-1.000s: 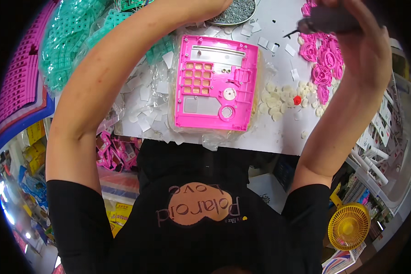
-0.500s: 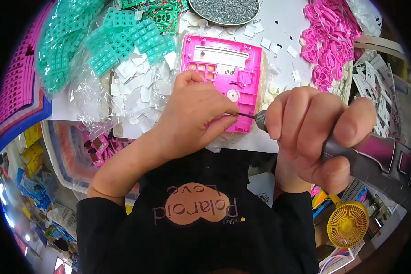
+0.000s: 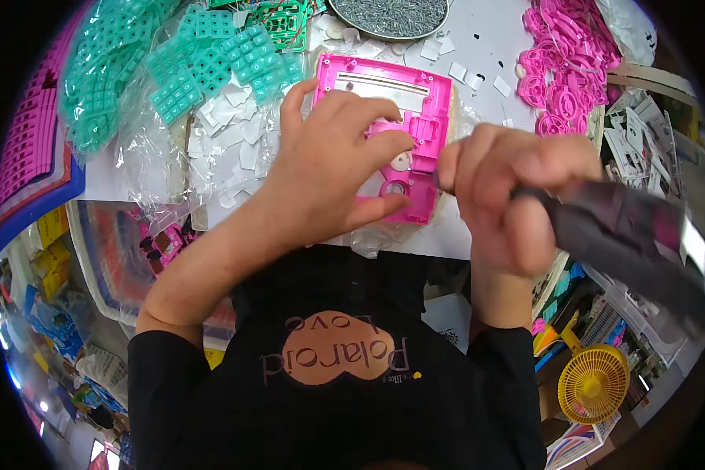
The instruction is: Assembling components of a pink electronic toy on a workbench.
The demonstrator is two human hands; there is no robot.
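Note:
A bright pink plastic housing [image 3: 424,205] lies on the table in front of me, its ribbed inside facing up. Over its left part spreads my left hand [image 3: 317,160], open, fingers and thumb apart, covering part of the housing. At the housing's right side, my right hand [image 3: 509,184] is wrapped round a dark electric screwdriver [image 3: 623,235], which is blurred by motion. The driver's bit cannot be made out. A round white piece [image 3: 401,161] sits inside the housing.
Behind the housing stands a round dish of small metal screws [image 3: 388,17]. Teal rubber keypads [image 3: 254,55], green circuit boards [image 3: 286,27] and white paper pieces [image 3: 231,117] lie at the left. Pink plastic parts [image 3: 552,78] pile up at the right. A yellow fan [image 3: 594,384] is lower right.
My left fingers have opened from a pinch at the screwdriver's bit and spread over the housing. My right hand and the screwdriver have shifted slightly left and away from me.

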